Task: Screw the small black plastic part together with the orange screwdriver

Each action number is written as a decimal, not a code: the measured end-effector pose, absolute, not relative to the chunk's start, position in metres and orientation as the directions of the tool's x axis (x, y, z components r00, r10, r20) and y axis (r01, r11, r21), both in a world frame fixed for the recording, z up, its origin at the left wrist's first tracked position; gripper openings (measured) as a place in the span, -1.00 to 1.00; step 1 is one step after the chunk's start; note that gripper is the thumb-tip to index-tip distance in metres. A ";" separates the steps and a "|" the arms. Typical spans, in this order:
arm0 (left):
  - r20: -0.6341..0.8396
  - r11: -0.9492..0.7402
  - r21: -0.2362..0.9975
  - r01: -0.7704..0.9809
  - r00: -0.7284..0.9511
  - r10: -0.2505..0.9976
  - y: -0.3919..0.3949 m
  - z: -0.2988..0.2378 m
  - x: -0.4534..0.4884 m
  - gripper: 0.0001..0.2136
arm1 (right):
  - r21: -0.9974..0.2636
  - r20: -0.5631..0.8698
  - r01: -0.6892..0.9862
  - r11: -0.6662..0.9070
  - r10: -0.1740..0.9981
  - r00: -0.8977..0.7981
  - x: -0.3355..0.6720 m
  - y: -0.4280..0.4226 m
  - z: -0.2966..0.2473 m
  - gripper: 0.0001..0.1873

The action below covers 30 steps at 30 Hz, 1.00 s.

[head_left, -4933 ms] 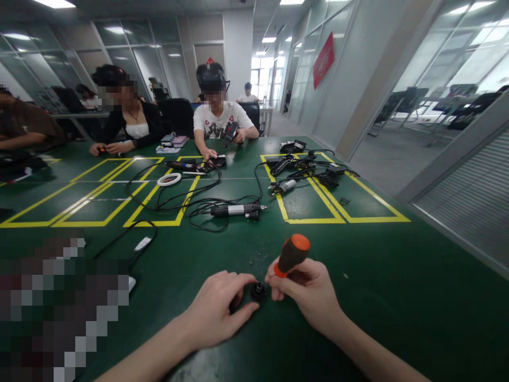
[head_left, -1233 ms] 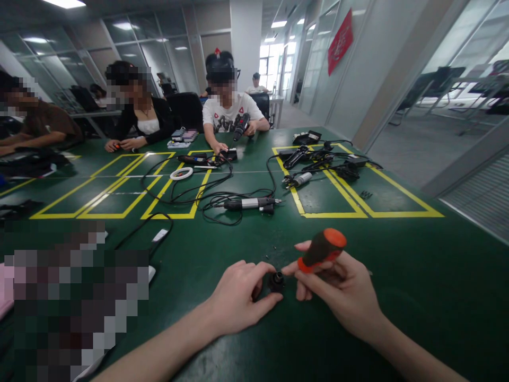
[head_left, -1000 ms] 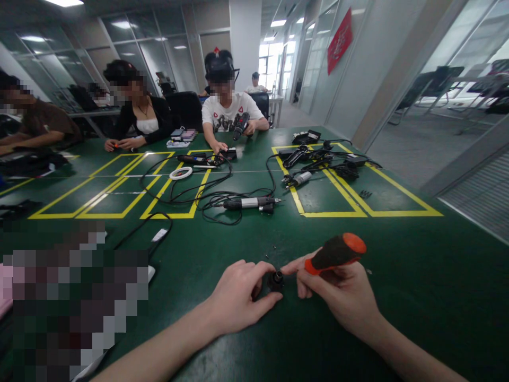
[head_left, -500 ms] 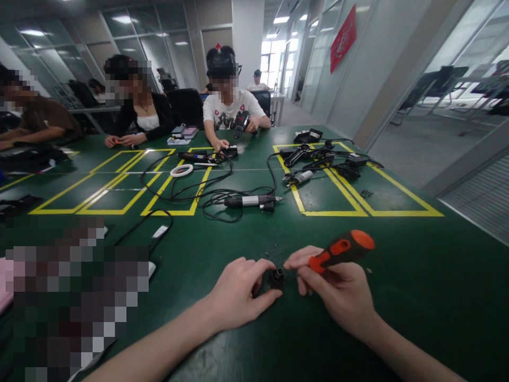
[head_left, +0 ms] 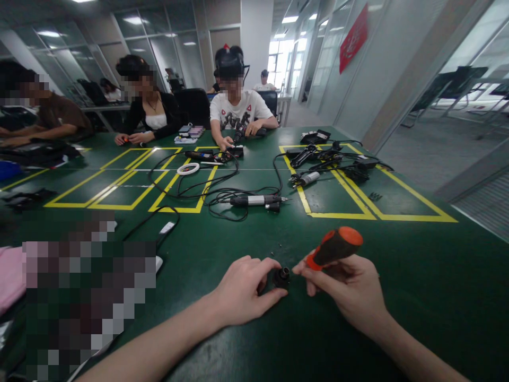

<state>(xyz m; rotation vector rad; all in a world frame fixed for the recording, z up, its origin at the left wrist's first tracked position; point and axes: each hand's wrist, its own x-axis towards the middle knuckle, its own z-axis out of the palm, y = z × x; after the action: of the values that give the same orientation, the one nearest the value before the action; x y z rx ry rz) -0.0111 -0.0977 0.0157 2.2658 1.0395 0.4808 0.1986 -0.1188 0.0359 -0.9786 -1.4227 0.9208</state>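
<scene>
A small black round part [head_left: 282, 277] rests on the green table [head_left: 397, 276] just in front of me. My left hand [head_left: 244, 289] pinches it from the left with thumb and fingers curled round it. My right hand [head_left: 350, 289] is closed on a screwdriver with a black and orange handle [head_left: 334, 248]. The handle leans up to the right, and its hidden tip points down at the part, under my fingers.
Corded electric screwdrivers [head_left: 258, 200] and tangled black cables [head_left: 199, 188] lie among yellow taped rectangles [head_left: 338, 212] mid-table. More tools [head_left: 318, 159] sit at the far right. Three people sit across and to the left. A white ring [head_left: 188, 168] lies near them.
The screwdriver handle has swung from fairly upright to leaning right, then a little back up. My left hand has stayed pinched on the black part. The view has shifted slightly.
</scene>
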 end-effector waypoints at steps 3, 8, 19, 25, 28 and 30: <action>0.065 -0.517 0.642 0.566 0.632 0.772 -0.097 0.015 -0.011 -0.78 | -0.899 0.402 0.130 0.419 0.906 -0.134 0.197 -0.119 0.040 -0.74; 0.069 -0.519 0.635 0.572 0.627 0.776 -0.097 0.015 -0.011 -0.75 | -0.851 0.471 0.200 0.485 0.874 -0.115 0.195 -0.119 0.041 -0.63; 0.200 -0.597 0.588 0.546 0.617 0.761 -0.097 0.014 -0.013 -0.76 | -0.836 0.505 0.219 0.503 0.862 -0.052 0.200 -0.120 0.029 -0.84; 0.232 -0.626 0.566 0.536 0.626 0.745 -0.097 0.012 -0.013 -0.73 | -0.785 0.563 0.236 0.573 0.819 -0.113 0.198 -0.119 0.038 -0.85; 0.236 -0.634 0.569 0.523 0.635 0.736 -0.096 0.011 -0.014 -0.71 | -0.770 0.577 0.253 0.586 0.808 -0.117 0.198 -0.119 0.040 -0.83; 0.218 -0.642 0.585 0.495 0.667 0.712 -0.093 0.011 -0.016 -0.69 | -0.755 0.588 0.273 0.596 0.800 -0.121 0.199 -0.119 0.040 -0.78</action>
<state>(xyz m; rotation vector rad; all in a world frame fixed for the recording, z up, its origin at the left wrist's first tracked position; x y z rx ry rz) -0.0162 -0.0931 0.0107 2.3974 0.9364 0.6010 0.1990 -0.1187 0.0395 -0.8985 -1.6811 0.5745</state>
